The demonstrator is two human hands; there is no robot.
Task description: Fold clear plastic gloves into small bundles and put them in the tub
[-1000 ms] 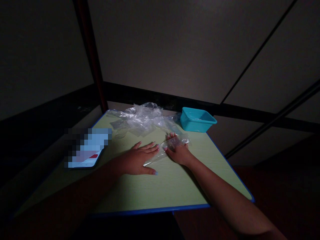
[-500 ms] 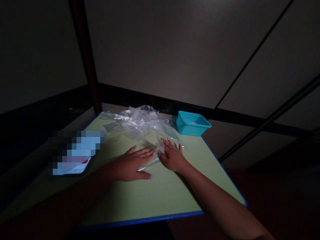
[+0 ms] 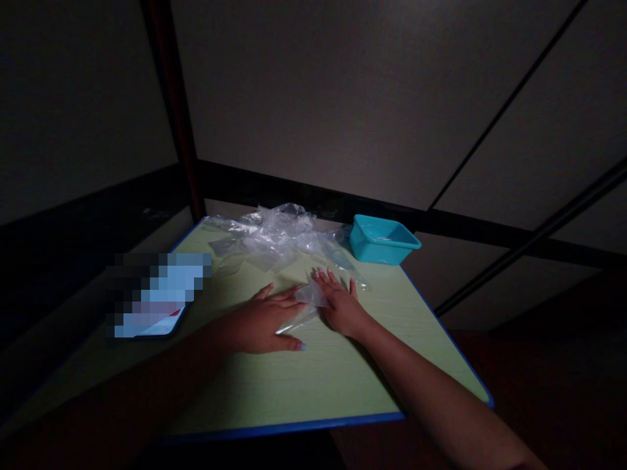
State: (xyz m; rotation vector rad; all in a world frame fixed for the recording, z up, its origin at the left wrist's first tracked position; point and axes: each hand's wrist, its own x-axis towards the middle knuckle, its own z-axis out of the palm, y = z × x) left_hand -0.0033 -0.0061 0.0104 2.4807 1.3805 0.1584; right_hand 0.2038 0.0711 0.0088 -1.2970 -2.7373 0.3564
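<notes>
On the pale green table (image 3: 343, 385) a small clear plastic bag (image 3: 311, 294) lies between my two hands. My left hand (image 3: 267, 323) rests flat with its fingers spread, its fingertips on the bag's left part. From the right, my right hand (image 3: 339, 303) lies palm down, fingers apart, touching the bag's right side; its thumb is hidden under the plastic. Beyond both hands is a loose heap of clear plastic bags (image 3: 279, 235).
A turquoise basket (image 3: 386, 252) stands at the table's back right corner. At the left lies a lit phone or tablet (image 3: 169, 294), partly pixelated. Dark panelled walls (image 3: 313, 98) rise behind the table, which has a blue edge.
A flap of the small bag now stands up over my right thumb and beside my left fingertips. Both hands have stayed nearly in place; the whole view has shifted slightly.
</notes>
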